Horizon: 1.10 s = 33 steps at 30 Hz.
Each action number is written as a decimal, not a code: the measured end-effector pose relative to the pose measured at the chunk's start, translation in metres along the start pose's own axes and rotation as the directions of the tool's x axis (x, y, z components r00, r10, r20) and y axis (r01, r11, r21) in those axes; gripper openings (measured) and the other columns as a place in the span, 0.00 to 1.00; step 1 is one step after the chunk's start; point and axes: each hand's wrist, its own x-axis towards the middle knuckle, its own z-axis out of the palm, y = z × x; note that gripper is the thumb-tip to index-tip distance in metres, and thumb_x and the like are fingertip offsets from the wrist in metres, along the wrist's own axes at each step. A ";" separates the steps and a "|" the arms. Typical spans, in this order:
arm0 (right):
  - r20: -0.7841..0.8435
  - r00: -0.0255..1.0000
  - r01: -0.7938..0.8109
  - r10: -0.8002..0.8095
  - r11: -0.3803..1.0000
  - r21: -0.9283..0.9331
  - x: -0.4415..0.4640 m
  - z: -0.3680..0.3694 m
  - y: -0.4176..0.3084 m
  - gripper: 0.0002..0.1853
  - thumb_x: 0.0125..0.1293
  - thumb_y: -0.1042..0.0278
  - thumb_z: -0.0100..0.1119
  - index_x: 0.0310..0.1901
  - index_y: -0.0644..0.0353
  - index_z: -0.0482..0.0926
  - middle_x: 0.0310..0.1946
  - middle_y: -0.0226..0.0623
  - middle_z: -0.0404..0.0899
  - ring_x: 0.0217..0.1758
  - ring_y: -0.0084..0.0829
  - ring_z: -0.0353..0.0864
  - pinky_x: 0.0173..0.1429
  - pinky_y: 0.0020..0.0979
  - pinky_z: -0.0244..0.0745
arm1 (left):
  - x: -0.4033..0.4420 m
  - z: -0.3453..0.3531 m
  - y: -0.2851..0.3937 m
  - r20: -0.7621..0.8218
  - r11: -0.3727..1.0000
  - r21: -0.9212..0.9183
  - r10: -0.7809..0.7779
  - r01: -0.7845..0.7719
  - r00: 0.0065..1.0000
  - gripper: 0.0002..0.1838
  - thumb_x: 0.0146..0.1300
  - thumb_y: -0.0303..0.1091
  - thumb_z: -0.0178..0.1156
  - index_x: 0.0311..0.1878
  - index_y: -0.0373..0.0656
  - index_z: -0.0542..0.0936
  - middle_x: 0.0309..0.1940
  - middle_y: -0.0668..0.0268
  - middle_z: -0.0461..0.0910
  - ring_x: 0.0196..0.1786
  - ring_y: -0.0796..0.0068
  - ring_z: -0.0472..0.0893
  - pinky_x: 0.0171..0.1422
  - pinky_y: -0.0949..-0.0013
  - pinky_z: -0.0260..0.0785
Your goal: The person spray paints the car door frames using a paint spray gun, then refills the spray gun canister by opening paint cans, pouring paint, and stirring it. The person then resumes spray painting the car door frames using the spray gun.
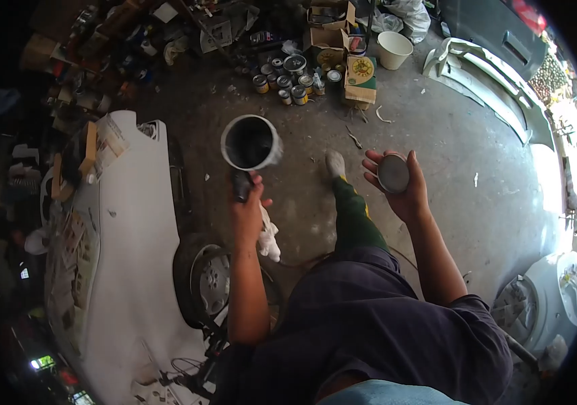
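Round cup (251, 142): pale rim, dark interior, mouth open and facing up; dark handle below, gripped in left hand (249, 202). White cloth (269, 236) hangs crumpled from same hand. Grey disc (393, 173): flat, round, on right palm (410, 192).

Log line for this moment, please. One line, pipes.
left hand: grips handled cup | right hand: open, gray disc on palm | white cloth: beside left wrist

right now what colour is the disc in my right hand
The disc is grey, head view.
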 end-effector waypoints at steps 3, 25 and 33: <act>-0.190 0.929 -0.270 0.316 0.934 0.233 0.121 -0.062 0.023 0.31 0.75 0.35 0.40 0.55 0.57 0.76 0.59 0.48 0.77 0.65 0.47 0.75 0.69 0.52 0.68 | 0.128 0.015 0.015 -0.180 0.990 -0.076 0.107 -0.122 0.978 0.24 0.71 0.34 0.60 0.67 0.43 0.67 0.57 0.63 0.76 0.58 0.72 0.78 0.49 0.69 0.79; 0.035 0.977 0.089 -0.209 0.252 -0.964 0.988 -0.407 0.365 0.27 0.73 0.43 0.49 0.57 0.60 0.77 0.48 0.52 0.82 0.52 0.54 0.80 0.57 0.47 0.73 | 0.711 0.095 -0.428 0.110 0.888 0.430 0.125 -0.160 0.986 0.32 0.70 0.28 0.58 0.75 0.55 0.64 0.71 0.57 0.69 0.73 0.60 0.68 0.70 0.66 0.63; 0.547 0.836 0.523 0.045 -0.366 -0.770 0.905 -0.331 0.394 0.25 0.64 0.50 0.66 0.54 0.61 0.77 0.49 0.51 0.80 0.50 0.49 0.82 0.53 0.45 0.79 | 0.770 0.079 -0.506 0.067 0.931 0.363 -0.057 0.029 0.996 0.31 0.70 0.31 0.58 0.75 0.53 0.64 0.71 0.56 0.69 0.72 0.61 0.69 0.70 0.66 0.62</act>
